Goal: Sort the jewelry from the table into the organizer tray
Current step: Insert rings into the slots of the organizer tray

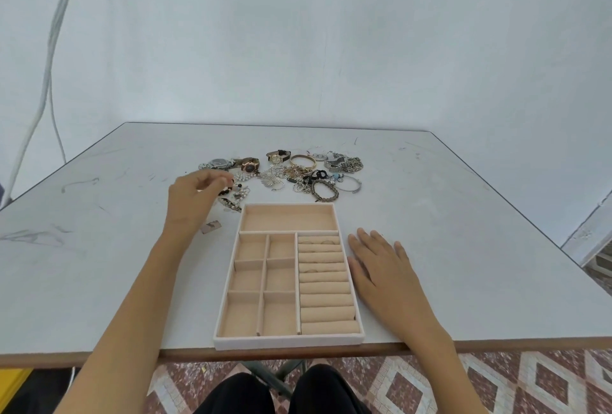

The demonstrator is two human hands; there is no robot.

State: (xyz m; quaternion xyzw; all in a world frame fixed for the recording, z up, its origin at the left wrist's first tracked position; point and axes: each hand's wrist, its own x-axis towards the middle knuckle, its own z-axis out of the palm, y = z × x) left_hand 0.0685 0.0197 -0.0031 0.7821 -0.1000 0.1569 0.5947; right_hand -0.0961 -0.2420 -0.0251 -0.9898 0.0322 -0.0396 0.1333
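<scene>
A beige organizer tray (334, 338) lies at the table's near edge, with one long back compartment, several square ones on the left and ring rolls on the right. A few thin rings sit in the upper ring rolls (318, 243). A pile of jewelry (298, 171) lies behind the tray: watches, bangles, chains, a braided bracelet (325, 193). My left hand (195, 196) hovers at the pile's left end with fingers curled over a beaded piece (236, 193); whether it holds anything is hidden. My right hand (384, 267) rests flat on the table right of the tray.
A small brownish tag (211, 226) lies on the grey table (463, 214) left of the tray. The table's near edge runs just under the tray. White cables (49, 82) hang at the left wall. My knees and a patterned floor show below.
</scene>
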